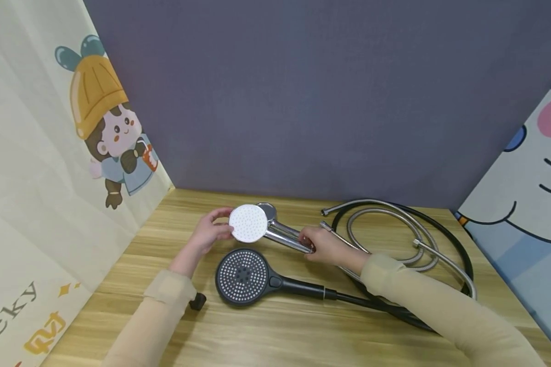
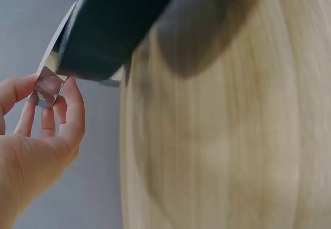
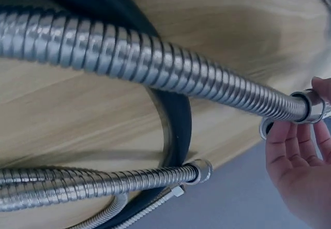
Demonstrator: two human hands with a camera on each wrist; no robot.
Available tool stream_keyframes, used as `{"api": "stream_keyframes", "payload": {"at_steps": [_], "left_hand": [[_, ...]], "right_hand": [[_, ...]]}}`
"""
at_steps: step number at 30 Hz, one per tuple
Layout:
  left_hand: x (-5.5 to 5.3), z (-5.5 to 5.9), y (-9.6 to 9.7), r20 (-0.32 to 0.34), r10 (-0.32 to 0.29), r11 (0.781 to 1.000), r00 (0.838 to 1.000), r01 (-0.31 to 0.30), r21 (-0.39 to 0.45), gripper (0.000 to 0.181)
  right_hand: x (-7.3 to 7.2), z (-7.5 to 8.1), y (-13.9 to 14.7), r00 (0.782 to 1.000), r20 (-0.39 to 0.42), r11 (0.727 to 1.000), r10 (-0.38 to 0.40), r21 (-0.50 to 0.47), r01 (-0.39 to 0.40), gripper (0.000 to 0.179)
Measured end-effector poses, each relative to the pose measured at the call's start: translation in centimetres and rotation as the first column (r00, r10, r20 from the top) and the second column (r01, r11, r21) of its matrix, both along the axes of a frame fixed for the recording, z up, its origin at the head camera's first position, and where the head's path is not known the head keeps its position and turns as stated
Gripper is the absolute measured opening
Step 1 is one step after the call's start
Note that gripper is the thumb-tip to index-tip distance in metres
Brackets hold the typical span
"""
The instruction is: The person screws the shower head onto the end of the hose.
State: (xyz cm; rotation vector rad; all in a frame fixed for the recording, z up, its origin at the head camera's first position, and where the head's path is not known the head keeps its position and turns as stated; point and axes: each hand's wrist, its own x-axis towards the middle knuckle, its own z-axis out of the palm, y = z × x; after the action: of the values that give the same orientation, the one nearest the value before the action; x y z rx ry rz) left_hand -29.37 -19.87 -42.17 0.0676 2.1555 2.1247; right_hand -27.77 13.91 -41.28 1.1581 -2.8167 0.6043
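Observation:
A chrome shower head with a white spray face (image 1: 248, 223) is held above the wooden table, tilted toward the head camera. My left hand (image 1: 209, 230) pinches its rim from the left, thumb in front. In the left wrist view the fingertips (image 2: 72, 84) hold a shiny chrome edge. My right hand (image 1: 326, 245) grips the lower end of the chrome handle (image 1: 286, 240). There, in the right wrist view, the nut of a ribbed metal hose (image 3: 176, 69) sits between thumb and fingers. A second chrome shower head (image 1: 267, 210) shows partly behind the white-faced one.
Nearer the front, a black shower head (image 1: 242, 276) lies face up, its black hose (image 1: 372, 304) running right under my forearm. Coiled metal hoses (image 1: 395, 209) with loose nut ends lie on the right of the table (image 1: 275, 336). A grey panel (image 1: 303, 102) stands behind.

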Motion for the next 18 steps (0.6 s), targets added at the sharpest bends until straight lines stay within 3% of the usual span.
{"api": "stream_keyframes", "payload": {"at_steps": [6,18], "left_hand": [[-0.5,-0.9,-0.3,0.024,-0.035,0.999,0.999,0.036,-0.032,0.060],[-1.3,-1.5,-0.7,0.076,-0.109,0.993,0.991,0.112,-0.039,0.063]], "right_hand": [[-0.1,-0.5,-0.4,0.998,0.058,0.999,0.003,0.039,-0.006,0.037],[-0.4,-1.8,-0.3,0.997,0.059,0.998,0.045,0.031,-0.046,0.038]]}}
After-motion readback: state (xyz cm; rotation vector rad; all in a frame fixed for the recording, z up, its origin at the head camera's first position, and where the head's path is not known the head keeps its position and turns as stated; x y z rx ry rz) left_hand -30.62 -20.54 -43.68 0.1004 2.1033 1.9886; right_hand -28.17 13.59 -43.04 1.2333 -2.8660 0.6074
